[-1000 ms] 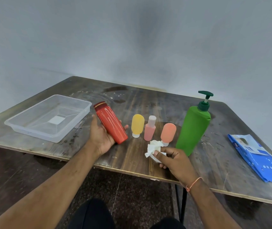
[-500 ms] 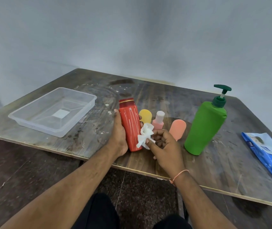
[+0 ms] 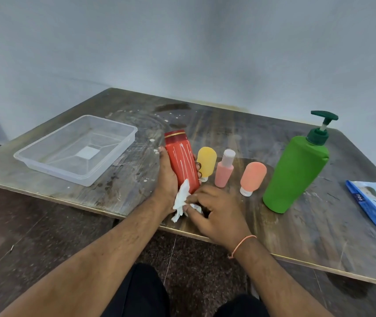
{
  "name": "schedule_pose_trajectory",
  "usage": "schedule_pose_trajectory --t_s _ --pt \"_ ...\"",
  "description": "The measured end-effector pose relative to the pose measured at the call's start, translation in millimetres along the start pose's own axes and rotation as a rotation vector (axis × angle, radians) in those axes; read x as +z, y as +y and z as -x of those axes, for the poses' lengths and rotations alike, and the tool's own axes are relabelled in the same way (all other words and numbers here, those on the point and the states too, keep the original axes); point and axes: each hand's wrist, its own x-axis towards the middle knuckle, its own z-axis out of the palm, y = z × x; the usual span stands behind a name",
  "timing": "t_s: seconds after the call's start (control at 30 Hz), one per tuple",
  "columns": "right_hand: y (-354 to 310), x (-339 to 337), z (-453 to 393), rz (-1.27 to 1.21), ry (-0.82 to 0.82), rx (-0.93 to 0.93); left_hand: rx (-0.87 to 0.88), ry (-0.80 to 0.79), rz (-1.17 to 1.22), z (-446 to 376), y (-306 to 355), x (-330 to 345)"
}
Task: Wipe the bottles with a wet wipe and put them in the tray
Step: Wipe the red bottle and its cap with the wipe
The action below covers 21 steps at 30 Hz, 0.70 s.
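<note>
My left hand (image 3: pixel 167 179) grips a red bottle (image 3: pixel 182 156) with a gold-banded cap, held upright above the table's near edge. Wet streaks run down its side. My right hand (image 3: pixel 214 211) pinches a crumpled white wet wipe (image 3: pixel 181 200) against the bottle's lower end. Behind stand a yellow tube bottle (image 3: pixel 207 160), a pink bottle (image 3: pixel 224 171) with a pale cap, an orange tube bottle (image 3: pixel 252 177) and a tall green pump bottle (image 3: pixel 294 170). A clear plastic tray (image 3: pixel 45 165) with nothing in it sits to the left.
A blue pack of wet wipes (image 3: pixel 374 207) lies at the table's right edge. The worn wooden table (image 3: pixel 296 236) shows white spatter near the tray. A grey wall rises behind. Dark floor and my legs lie below the near edge.
The wipe has slid down the red bottle from its middle to its lower end, leaving wet streaks. My left hand still holds the bottle, now more upright than a second ago.
</note>
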Motion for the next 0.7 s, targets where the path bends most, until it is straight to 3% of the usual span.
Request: schedule_pose_trajectory --t_s 0.2,0.3,0.43,0.6,0.7 --pt "5 -4 -4 -0.010 0.227 0.285 -0.021 -0.028 -0.044 9 -1 2" --pt "4 -4 -5 -0.069 0.224 0.392 -0.011 -0.040 -0.017 10 0 3" --pt "1 -6 -2 -0.093 0.193 0.276 0.009 0.018 -0.005 8 0 2" --pt "-4 -2 3 0.069 0.001 -0.011 -0.011 0.022 -0.006 6 0 1" --pt "-5 -1 4 0.156 0.039 -0.057 -0.031 -0.011 -0.003 10 -1 4"
